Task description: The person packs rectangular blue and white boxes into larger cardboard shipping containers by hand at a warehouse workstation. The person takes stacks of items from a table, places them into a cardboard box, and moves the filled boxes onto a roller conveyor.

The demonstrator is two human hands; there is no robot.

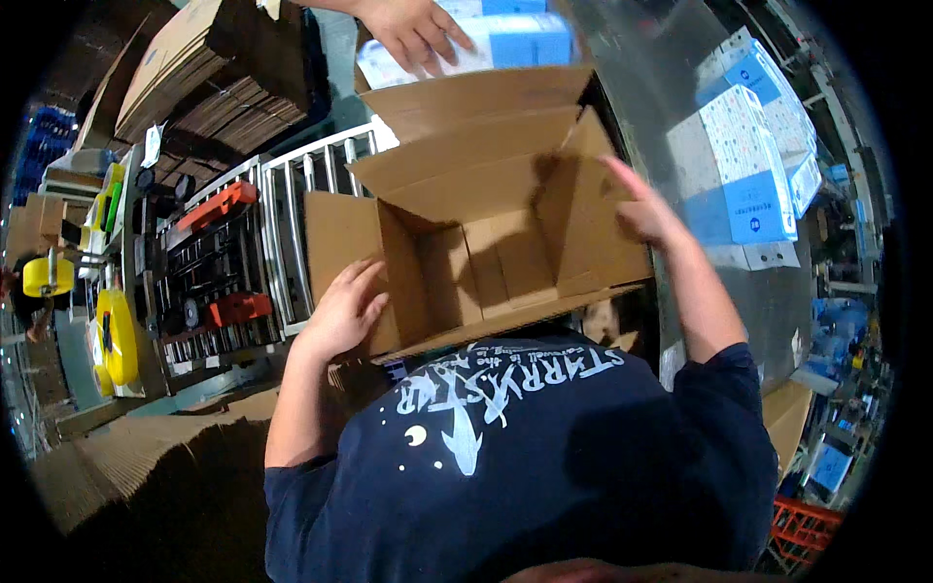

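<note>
An open brown cardboard box stands before me, its flaps folded outward and nothing inside. On its left flap rests my left hand, the fingers a little bent and apart near the crease. My right hand is against the outer edge of the right flap; its index finger stretches forward, slightly blurred, and the thumb is apart from it. The other right fingers are partly hidden. Beyond the far flap, another person's hand lies on a white-and-blue package.
A roller conveyor with a black-and-red machine is at left. Flat cardboard stacks stand far left. White-and-blue packages lie on the grey surface at right. A yellow tape dispenser hangs at left; a red crate is lower right.
</note>
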